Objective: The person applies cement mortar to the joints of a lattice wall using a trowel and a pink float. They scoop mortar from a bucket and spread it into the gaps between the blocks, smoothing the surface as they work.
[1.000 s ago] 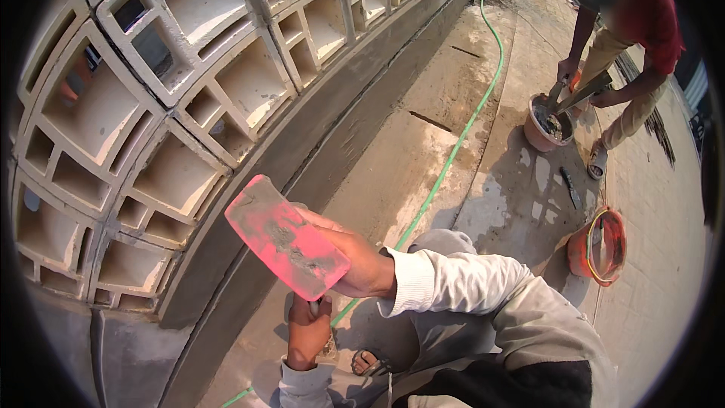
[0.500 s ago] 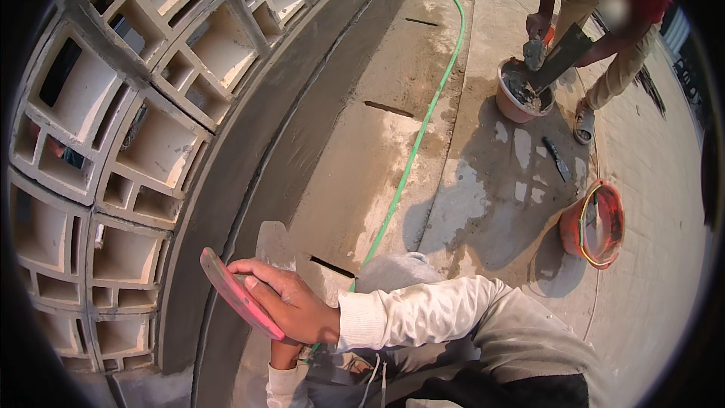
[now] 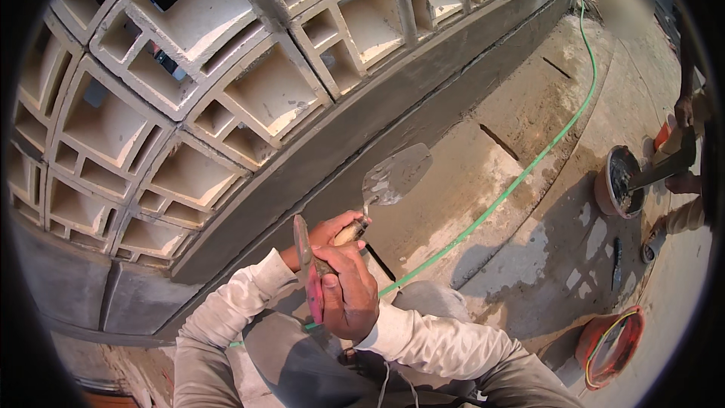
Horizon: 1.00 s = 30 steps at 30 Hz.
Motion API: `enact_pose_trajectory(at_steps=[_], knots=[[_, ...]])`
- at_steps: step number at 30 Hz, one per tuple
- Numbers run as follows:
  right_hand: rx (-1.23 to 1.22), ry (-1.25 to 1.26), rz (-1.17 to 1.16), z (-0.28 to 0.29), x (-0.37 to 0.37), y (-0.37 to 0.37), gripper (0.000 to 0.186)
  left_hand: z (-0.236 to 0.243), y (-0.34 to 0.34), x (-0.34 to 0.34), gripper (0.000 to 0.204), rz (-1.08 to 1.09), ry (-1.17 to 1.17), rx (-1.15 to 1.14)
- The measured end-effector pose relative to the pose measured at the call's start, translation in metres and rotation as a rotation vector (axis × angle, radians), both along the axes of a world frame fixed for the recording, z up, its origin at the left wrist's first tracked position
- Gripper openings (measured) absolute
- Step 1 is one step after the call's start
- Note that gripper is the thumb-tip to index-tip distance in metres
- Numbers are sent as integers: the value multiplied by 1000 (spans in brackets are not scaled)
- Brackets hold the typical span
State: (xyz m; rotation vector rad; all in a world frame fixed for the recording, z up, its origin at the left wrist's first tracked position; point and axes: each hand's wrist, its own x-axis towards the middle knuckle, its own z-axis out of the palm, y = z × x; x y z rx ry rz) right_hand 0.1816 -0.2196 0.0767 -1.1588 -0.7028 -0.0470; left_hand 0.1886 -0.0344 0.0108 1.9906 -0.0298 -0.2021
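Observation:
My right hand [image 3: 349, 295] grips a pink hand float [image 3: 313, 287], held on edge at lower centre, its face smeared with grey mortar. Just behind it my left hand [image 3: 330, 230] is closed around the wooden handle of a trowel [image 3: 395, 174], whose metal blade points up and right with some grey residue on it. The two hands are close together over my knee, beside the grey rendered base [image 3: 276, 200] of a wall of pale pierced concrete blocks [image 3: 272, 87].
A green hose [image 3: 529, 170] runs along the paving. At right a person [image 3: 683, 121] works a tool in a mortar bucket [image 3: 619, 181]. A red bucket [image 3: 610, 347] stands lower right, below a dark tool [image 3: 617, 264] lying flat.
My view has swung toward the wall, so the ground items sit farther right. My left hand and trowel have risen into view from behind the float, which has turned more upright.

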Motion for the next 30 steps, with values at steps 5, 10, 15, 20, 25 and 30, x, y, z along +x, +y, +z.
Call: enact_pose_trajectory(at_steps=[5,10,15,20,25,30], knots=[[-12,25,37,-3,2,9,37,26,6,-4,54,-126,50,48],[-30,140,48,-21,10,-4,40,36,-19,-39,57,-28,-47,-71],[343,696,277,-12,22,-2,40,31,-39,-25,43,122,61,-451],[635,1081,666,-18,40,-19,30,-12,-34,6,48,66,36,-204],[678,1170,452,-12,44,-42,26,-63,-54,24,58,100,-73,161],[374,1025,-18,21,31,-40,28,-141,-76,44,43,-76,-350,280]])
